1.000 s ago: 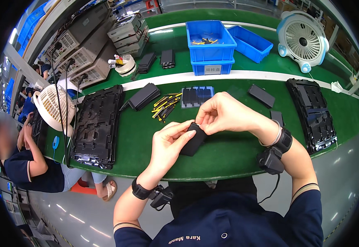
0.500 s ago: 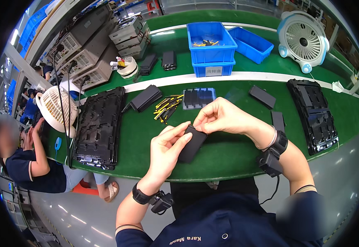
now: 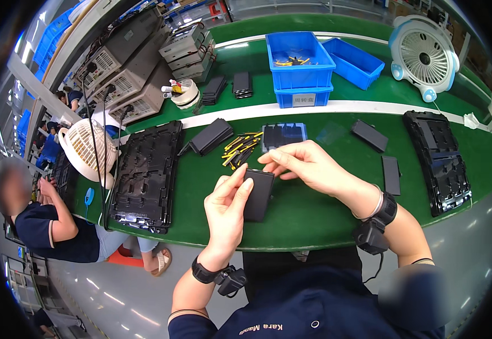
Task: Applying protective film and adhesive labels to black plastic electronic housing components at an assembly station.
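A flat black rectangular block [image 3: 259, 196], like a small battery pack, stands tilted in my left hand [image 3: 227, 212], thumb on its face and fingers along its side. At its top right corner, my right hand [image 3: 308, 166] has bent fingers drawn close together; anything between the fingertips is hidden. Just beyond my hands lie a loose pile of short black-and-yellow strips [image 3: 241, 150] and a clear-blue tray [image 3: 283, 135] with black pieces. More black blocks lie near, one [image 3: 391, 175] right of my right hand and another [image 3: 369, 135] farther back.
Black moulded trays stand stacked at left [image 3: 147, 175] and right [image 3: 439, 161]. Behind are blue bins [image 3: 300, 73], a white-blue fan [image 3: 425, 59] and grey instruments [image 3: 124, 85]. A beige fan [image 3: 89, 150] with hanging cables is at left, near a seated person [image 3: 59, 226].
My right fingers have loosened from the block's top edge and shifted slightly back. The block has turned more upright, still in my left hand. The whole view has swung a little left.
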A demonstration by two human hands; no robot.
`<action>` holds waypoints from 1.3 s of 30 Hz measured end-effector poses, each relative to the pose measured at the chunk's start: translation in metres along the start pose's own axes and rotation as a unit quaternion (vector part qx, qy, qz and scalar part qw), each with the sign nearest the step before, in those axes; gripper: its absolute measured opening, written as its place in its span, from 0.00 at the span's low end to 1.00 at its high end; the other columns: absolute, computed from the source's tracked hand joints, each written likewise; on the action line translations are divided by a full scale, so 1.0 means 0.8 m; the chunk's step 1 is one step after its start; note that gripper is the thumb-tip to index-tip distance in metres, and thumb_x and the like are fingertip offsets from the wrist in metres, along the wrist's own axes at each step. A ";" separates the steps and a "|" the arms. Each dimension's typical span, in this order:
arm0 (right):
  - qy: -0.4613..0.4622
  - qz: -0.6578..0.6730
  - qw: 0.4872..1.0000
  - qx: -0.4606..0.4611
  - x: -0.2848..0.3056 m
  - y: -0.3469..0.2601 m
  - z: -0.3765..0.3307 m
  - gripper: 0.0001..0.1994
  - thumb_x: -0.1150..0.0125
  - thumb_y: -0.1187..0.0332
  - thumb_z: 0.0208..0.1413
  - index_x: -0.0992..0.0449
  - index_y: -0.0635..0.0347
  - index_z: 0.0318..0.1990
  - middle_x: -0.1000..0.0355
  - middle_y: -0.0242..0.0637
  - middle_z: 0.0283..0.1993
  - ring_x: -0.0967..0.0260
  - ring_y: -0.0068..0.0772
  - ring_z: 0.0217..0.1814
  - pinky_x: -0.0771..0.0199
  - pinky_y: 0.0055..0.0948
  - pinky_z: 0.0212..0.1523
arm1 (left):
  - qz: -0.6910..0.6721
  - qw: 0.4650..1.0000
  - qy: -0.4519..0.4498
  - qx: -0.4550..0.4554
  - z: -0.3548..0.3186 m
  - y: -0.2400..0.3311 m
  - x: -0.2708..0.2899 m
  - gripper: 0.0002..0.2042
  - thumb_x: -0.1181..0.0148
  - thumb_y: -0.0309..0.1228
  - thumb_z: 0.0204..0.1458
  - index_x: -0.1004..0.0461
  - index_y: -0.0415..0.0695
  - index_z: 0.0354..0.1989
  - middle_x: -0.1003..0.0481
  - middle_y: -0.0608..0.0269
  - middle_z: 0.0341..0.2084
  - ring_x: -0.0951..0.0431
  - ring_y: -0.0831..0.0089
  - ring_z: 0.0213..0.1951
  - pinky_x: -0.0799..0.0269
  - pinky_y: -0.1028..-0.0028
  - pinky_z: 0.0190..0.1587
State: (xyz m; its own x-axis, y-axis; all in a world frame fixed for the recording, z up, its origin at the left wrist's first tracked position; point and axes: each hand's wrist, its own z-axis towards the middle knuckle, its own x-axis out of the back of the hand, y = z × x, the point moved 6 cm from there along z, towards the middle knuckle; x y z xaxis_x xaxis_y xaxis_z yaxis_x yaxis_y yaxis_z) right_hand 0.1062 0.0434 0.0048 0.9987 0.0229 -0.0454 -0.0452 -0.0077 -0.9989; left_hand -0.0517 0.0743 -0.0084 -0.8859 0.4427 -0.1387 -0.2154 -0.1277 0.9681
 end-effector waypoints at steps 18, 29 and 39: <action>0.156 0.030 0.981 0.113 -0.009 0.004 -0.029 0.10 0.37 0.76 0.48 0.24 0.67 0.40 0.26 0.31 0.31 0.31 0.13 0.32 0.31 0.14 0.33 | -0.065 0.995 0.067 -0.035 -0.018 0.001 -0.024 0.20 0.45 0.18 0.52 0.35 0.36 0.55 0.30 0.65 0.39 0.29 0.79 0.42 0.32 0.79 0.48; 0.102 0.058 0.991 0.061 -0.005 -0.015 -0.018 0.10 0.41 0.67 0.54 0.24 0.65 0.39 0.27 0.29 0.30 0.34 0.13 0.32 0.33 0.18 0.31 | -0.075 0.997 0.003 0.008 -0.024 0.000 -0.021 0.18 0.44 0.18 0.51 0.32 0.35 0.52 0.30 0.64 0.39 0.27 0.78 0.42 0.30 0.78 0.48; 0.155 -0.022 0.980 0.125 -0.007 0.010 -0.017 0.06 0.41 0.70 0.52 0.23 0.65 0.32 0.30 0.30 0.27 0.38 0.16 0.28 0.35 0.21 0.31 | -0.049 0.999 -0.005 0.019 -0.021 -0.009 -0.025 0.18 0.44 0.18 0.51 0.32 0.34 0.51 0.31 0.64 0.38 0.27 0.77 0.42 0.30 0.78 0.48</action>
State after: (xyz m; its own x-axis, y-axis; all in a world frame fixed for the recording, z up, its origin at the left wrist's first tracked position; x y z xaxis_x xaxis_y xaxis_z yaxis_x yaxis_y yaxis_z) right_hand 0.1008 0.0298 -0.0033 0.9570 -0.2876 -0.0375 0.0319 0.2331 -0.9719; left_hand -0.0395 0.0518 -0.0161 -0.8573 0.4597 -0.2318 -0.2854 -0.0497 0.9571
